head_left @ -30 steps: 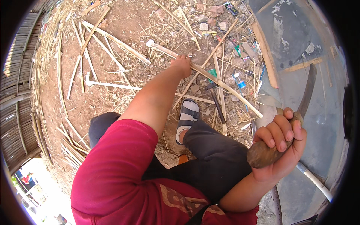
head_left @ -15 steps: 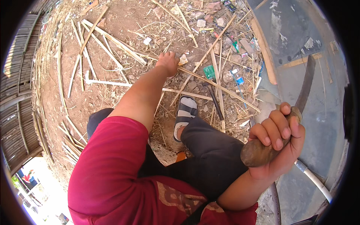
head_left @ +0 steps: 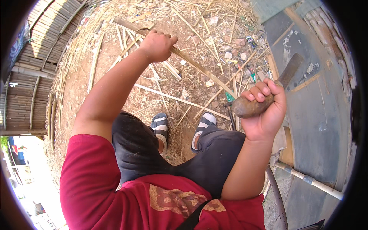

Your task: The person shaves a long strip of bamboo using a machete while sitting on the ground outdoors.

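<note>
My left hand (head_left: 157,45) is closed around a long split bamboo strip (head_left: 207,72), held slantwise above the ground. One end of the strip sticks out to the far left; the other runs down toward the right, near my other hand. My right hand (head_left: 265,109) grips the thick rounded wooden handle of a machete (head_left: 291,70). Its dark, worn blade points up and away to the right, apart from the strip. Part of the handle is covered by my fingers.
Loose bamboo strips (head_left: 184,100) and shavings litter the dirt around my sandalled feet (head_left: 160,126). At the right leans a grey panel (head_left: 314,119), with a white pipe (head_left: 322,186) by it. A slatted bamboo wall (head_left: 23,96) stands at the left.
The left hand has raised the bamboo strip off the ground, moving it up and leftward in view. My right hand has moved forward and left with the machete. Both feet now show.
</note>
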Demonstrator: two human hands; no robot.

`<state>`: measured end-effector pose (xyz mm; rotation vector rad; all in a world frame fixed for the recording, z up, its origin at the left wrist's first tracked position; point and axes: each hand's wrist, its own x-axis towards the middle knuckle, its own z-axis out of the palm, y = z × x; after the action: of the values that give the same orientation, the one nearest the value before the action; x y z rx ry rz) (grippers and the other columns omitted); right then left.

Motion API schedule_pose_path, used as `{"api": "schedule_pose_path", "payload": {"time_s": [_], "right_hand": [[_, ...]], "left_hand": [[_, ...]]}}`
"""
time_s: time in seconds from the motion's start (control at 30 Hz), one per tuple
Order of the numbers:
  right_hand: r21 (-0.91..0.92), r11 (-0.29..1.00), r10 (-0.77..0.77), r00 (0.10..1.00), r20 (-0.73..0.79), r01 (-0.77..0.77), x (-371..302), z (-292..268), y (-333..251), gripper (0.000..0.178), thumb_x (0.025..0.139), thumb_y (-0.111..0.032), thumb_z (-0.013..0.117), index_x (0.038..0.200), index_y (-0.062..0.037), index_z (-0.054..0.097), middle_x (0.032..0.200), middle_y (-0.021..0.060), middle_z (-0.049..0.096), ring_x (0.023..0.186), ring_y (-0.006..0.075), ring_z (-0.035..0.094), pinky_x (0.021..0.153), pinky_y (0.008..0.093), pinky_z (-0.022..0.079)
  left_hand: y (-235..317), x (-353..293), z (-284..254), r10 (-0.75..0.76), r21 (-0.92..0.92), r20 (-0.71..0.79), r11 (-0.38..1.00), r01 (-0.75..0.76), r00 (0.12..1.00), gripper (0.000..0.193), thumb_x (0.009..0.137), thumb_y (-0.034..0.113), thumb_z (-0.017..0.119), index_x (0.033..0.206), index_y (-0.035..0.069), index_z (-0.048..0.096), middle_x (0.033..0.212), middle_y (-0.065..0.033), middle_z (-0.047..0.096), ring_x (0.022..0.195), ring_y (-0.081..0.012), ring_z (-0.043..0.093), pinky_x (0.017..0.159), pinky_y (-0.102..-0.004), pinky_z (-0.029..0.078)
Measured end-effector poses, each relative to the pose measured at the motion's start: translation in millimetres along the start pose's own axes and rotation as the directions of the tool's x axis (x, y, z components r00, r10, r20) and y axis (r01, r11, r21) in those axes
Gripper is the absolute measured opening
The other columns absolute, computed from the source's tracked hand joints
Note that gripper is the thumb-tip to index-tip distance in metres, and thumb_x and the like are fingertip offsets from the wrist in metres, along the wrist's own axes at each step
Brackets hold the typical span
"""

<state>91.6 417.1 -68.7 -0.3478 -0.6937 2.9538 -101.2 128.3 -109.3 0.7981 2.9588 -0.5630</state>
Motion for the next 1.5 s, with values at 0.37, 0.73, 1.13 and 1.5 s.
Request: {"api": "schedule_pose_path", "payload": {"time_s": [0.37,0.73,1.13,1.5], "right_hand": [[-0.588,0.809,0.176,0.963,0.203,-0.024,-13,50,128,0.022,0.086,-0.005,0.070,0.102,-0.0081,0.054,0.092,0.0063,0.061,0.060,0.0131,0.054,0.055,0.0290,0.047],[-0.873,0.363,0.117,0.913,0.390,0.326,-7,37,204,0.040,0.079,-0.007,0.077,0.116,-0.0013,0.062,0.085,0.0061,0.066,0.066,0.0140,0.062,0.060,0.0306,0.049],[-0.884,0.223,0.044,0.901,0.431,0.411,34,16,219,0.028,0.082,-0.005,0.073,0.108,-0.0008,0.063,0.083,0.0048,0.066,0.063,0.0132,0.060,0.058,0.0307,0.047],[-0.903,0.158,0.130,0.898,0.420,0.400,29,21,209,0.040,0.083,-0.013,0.076,0.119,0.0022,0.063,0.092,0.0112,0.071,0.075,0.0179,0.066,0.069,0.0339,0.052]], "left_hand": [[-55,-198,-117,-0.101,0.328,-0.213,0.930,0.168,0.972,0.023,0.087,0.016,0.063,0.109,0.013,0.064,0.095,-0.0040,0.068,0.098,-0.0227,0.068,0.092,-0.0407,0.045],[-39,-255,-139,0.007,0.372,-0.314,0.921,0.117,0.949,0.012,0.090,0.020,0.064,0.102,0.016,0.065,0.090,0.0005,0.068,0.095,-0.0193,0.067,0.088,-0.0374,0.044],[-56,-270,-136,0.070,0.311,-0.557,0.941,0.130,0.827,0.041,0.091,0.011,0.061,0.130,0.020,0.063,0.152,-0.0096,0.046,0.149,-0.0287,0.034,0.127,-0.0497,0.019],[-145,-326,-87,-0.886,-0.894,-0.445,0.429,-0.133,0.133,0.049,0.098,0.033,0.065,0.138,0.007,0.052,0.145,-0.0178,0.049,0.131,-0.0321,0.053,0.109,-0.0497,0.043]]}}
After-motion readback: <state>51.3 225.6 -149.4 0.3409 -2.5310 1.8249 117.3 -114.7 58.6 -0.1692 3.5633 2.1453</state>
